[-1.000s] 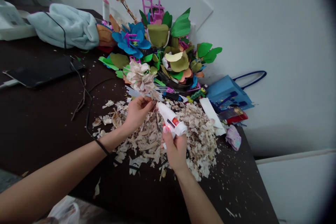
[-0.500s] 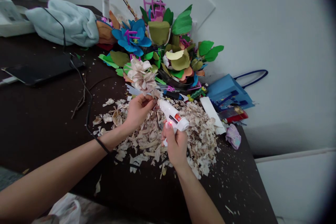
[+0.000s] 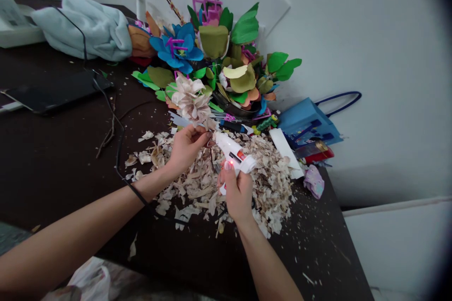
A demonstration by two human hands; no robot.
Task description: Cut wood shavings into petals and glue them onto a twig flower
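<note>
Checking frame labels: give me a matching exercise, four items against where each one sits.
Items:
1. glue gun
2. pale paper flower
3. blue bag
4. light blue cloth

Places:
A. far-left back of the table
B. gripped in the right hand
C. base pinched by the left hand
D. by the wall, right of the scrap pile

Pairs: 1-B, 2-C, 3-D, 4-A

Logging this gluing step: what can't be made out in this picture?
Head view only.
Glue gun nozzle tip: lost against the fingers of the left hand; contact with the paper flower unclear.
Glue gun grip: wrapped by the right hand.
Gun's label: too small.
White device: cut by left edge.
</note>
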